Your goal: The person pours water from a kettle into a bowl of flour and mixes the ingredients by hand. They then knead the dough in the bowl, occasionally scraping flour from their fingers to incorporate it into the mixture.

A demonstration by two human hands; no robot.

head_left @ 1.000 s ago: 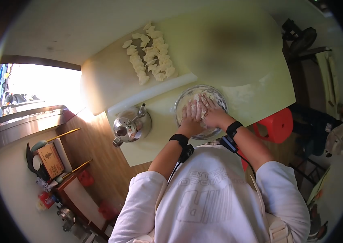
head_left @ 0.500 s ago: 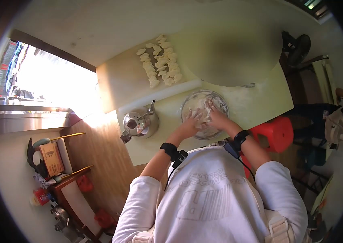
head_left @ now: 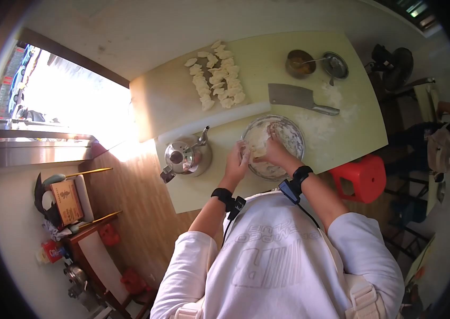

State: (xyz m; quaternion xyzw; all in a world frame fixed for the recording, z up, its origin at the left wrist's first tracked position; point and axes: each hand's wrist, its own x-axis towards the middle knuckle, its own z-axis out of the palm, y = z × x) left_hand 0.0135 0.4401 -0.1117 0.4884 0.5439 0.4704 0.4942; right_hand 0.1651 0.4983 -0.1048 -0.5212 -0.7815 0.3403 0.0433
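Observation:
A clear glass bowl (head_left: 294,137) sits on the pale yellow table (head_left: 352,127), with white dough (head_left: 258,141) inside it. My left hand (head_left: 236,162) presses against the dough at the bowl's left rim. My right hand (head_left: 274,150) is inside the bowl, closed on the same dough, fingers floury. Both wrists wear black bands with cables.
A steel kettle (head_left: 186,157) stands just left of the bowl. Several folded dumplings (head_left: 215,81) lie on a white board (head_left: 166,106) behind. A cleaver (head_left: 298,98), a small bowl of filling (head_left: 299,63) and a metal lid (head_left: 335,65) are at the far side. A red stool (head_left: 360,178) stands to the right.
The view has shifted, so the cleaver, filling bowl and lid now show. Both hands have drawn together on the dough toward the bowl's left side.

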